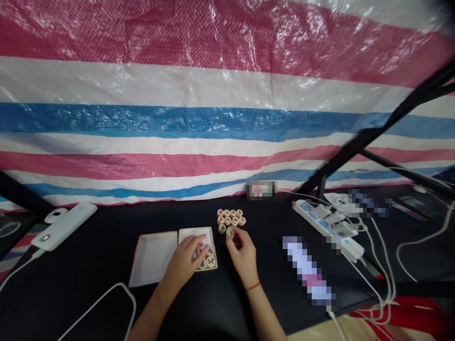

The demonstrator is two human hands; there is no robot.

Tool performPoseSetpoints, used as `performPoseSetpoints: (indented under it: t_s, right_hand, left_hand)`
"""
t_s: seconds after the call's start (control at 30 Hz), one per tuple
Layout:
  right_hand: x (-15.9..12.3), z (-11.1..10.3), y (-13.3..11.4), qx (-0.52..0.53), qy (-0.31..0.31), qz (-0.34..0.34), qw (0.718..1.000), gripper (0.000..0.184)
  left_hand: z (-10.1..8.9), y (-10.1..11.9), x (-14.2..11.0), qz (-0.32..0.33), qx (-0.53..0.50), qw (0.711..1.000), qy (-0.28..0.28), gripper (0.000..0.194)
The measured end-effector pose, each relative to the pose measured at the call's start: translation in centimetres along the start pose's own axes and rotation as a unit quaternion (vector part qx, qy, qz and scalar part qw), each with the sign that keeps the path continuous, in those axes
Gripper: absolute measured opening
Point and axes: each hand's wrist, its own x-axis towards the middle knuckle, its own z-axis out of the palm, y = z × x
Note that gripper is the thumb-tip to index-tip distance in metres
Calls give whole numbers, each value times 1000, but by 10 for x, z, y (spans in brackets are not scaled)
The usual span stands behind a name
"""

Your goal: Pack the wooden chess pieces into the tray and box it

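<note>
My right grip [244,248] has a round marked disc [230,232] pinched between thumb and fingertip, just right of the white box [209,233]. My left grip [190,251] is over the box, above its loose discs [211,261]; I cannot tell whether it holds one. I judge each disc light, stiff and hardly fragile, its smooth rim apt to slip, so I'd hold it by opposite edges. The grouped discs [227,220], beyond the box's right side, sit close, leaving fingertips little room.
</note>
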Motion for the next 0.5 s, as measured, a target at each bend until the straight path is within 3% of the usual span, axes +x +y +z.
performPoseSetpoints:
  t_s: [0.07, 0.2, 0.5]
  right_hand:
    - [4, -4, 19, -37, 31, 4, 999, 30]
    - [6, -2, 41, -117, 34, -27, 992, 28]
    - [10, 8, 43, -204, -1, -78, 976, 21]
  left_hand:
    - [-3, 1, 1, -2, 6, 1000, 7, 24]
    - [-5, 1, 2, 5, 12, 1000, 17, 21]
    - [-4, -2, 2, 2, 16, 1000, 2, 20]
